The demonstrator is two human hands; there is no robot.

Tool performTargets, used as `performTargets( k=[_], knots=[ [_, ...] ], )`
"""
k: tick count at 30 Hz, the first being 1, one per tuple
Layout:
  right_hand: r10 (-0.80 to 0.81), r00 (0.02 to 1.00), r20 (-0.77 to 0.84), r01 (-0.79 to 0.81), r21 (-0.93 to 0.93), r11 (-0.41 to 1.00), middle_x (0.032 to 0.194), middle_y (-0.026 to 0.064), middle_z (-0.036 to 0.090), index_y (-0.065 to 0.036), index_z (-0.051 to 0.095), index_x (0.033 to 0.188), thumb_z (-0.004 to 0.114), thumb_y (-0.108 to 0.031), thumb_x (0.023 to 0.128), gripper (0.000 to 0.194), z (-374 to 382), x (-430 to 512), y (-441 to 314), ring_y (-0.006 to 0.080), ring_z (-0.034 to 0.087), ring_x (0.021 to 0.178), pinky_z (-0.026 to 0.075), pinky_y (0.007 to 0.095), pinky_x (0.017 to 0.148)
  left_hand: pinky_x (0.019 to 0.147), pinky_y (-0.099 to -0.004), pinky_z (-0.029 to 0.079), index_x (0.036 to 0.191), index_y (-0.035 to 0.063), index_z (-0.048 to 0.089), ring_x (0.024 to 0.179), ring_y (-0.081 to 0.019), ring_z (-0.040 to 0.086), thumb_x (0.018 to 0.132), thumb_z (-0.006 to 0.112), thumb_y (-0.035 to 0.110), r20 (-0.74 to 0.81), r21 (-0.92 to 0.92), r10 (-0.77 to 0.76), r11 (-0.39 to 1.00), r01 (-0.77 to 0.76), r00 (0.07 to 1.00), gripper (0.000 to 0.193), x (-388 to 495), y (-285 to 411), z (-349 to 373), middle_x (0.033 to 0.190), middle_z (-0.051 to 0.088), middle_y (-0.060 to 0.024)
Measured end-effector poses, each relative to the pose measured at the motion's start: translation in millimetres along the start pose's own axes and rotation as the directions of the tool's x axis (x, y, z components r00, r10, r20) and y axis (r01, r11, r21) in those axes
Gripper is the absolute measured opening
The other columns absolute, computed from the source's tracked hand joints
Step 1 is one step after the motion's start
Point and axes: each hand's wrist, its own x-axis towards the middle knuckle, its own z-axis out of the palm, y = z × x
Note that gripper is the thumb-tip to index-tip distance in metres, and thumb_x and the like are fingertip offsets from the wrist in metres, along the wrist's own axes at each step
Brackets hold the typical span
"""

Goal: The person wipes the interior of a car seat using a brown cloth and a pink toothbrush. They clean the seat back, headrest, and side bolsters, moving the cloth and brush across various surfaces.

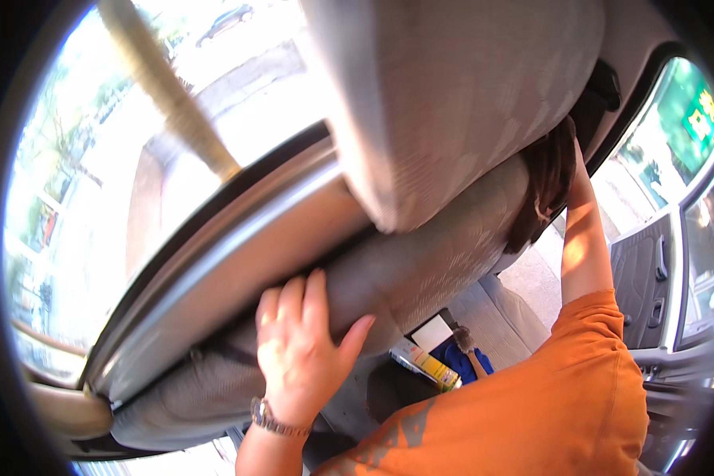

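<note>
My left hand (pixel 300 339), with a metal-band watch at the wrist, lies palm down along the top of a grey fabric car seat back (pixel 452 256). Its thumb is spread away from the fingers, and nothing is held in it. My right arm reaches far across to the other end of the seat back. There my right hand (pixel 573 146) is at a bunched dark brown cloth (pixel 541 184), whose folds cover most of its fingers. The cloth hangs over the seat's end. Above it bulges a large grey upholstered seat part (pixel 470 107), blurred along its near edge.
Beyond the seat back runs a window ledge (pixel 262 244). Lower down are a yellow and white carton (pixel 431 364), a wood-handled brush (pixel 465 342), a blue cloth (pixel 446 355) and a white flat item (pixel 432 333). A vehicle door (pixel 639 291) stands open at right.
</note>
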Motion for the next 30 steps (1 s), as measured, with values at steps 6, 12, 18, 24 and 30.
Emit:
performTargets(
  k=[6,12,18,24,30],
  knots=[
    [-0.346,0.898,0.273,0.388,-0.863,0.324,0.133,0.0148,0.049,-0.010,0.050,0.130,0.045,-0.028,0.096,0.039,-24,23,24,0.0290,0.047,0.121,0.039,0.0429,0.098,0.091,-0.0433,0.045,0.118,-0.0017,0.057,0.102,-0.0378,0.053,0.069,0.079,0.032,-0.087,-0.037,0.026,0.999,-0.029,0.996,0.063,-8,-12,7,0.109,0.058,-0.0176],
    [-0.089,0.962,0.258,0.272,-0.933,0.235,0.133,0.0148,0.049,-0.010,0.050,0.130,0.046,-0.028,0.095,0.039,-7,-4,-44,0.0275,0.047,0.121,0.040,0.0414,0.099,0.074,-0.0385,0.049,0.099,0.0009,0.058,0.084,-0.0291,0.054,0.066,0.080,0.032,-0.190,0.064,0.208,0.978,-0.200,0.959,0.050,-8,-25,23,0.085,0.055,-0.0099],
    [-0.060,0.971,0.230,0.238,-0.932,0.274,0.133,0.0147,0.050,-0.010,0.050,0.131,0.048,-0.028,0.095,0.040,36,-49,-123,0.0260,0.048,0.121,0.040,0.0399,0.099,0.075,-0.0384,0.049,0.090,0.0044,0.056,0.086,-0.0281,0.058,0.066,0.081,0.036,-0.245,0.207,0.353,0.929,-0.307,0.903,0.046,-19,-30,37,0.084,0.058,-0.0090],
    [-0.058,0.966,0.251,0.256,-0.914,0.316,0.133,0.0147,0.051,-0.010,0.050,0.131,0.049,-0.028,0.095,0.041,57,-87,-159,0.0246,0.048,0.121,0.041,0.0384,0.099,0.086,-0.0382,0.050,0.117,0.0020,0.058,0.101,-0.0288,0.061,0.071,0.078,0.032,-0.237,0.276,0.422,0.893,-0.356,0.875,0.058,-29,-37,35,0.108,0.065,-0.0120],
    [-0.060,0.968,0.243,0.248,-0.899,0.362,0.133,0.0146,0.051,-0.010,0.050,0.131,0.051,-0.028,0.094,0.041,63,-117,-182,0.0231,0.049,0.121,0.041,0.0369,0.100,0.087,-0.0389,0.049,0.122,0.0021,0.057,0.103,-0.0298,0.060,0.077,0.075,0.030,-0.167,0.313,0.403,0.887,-0.340,0.900,0.056,-34,-40,32,0.112,0.064,-0.0131]
  ],
)
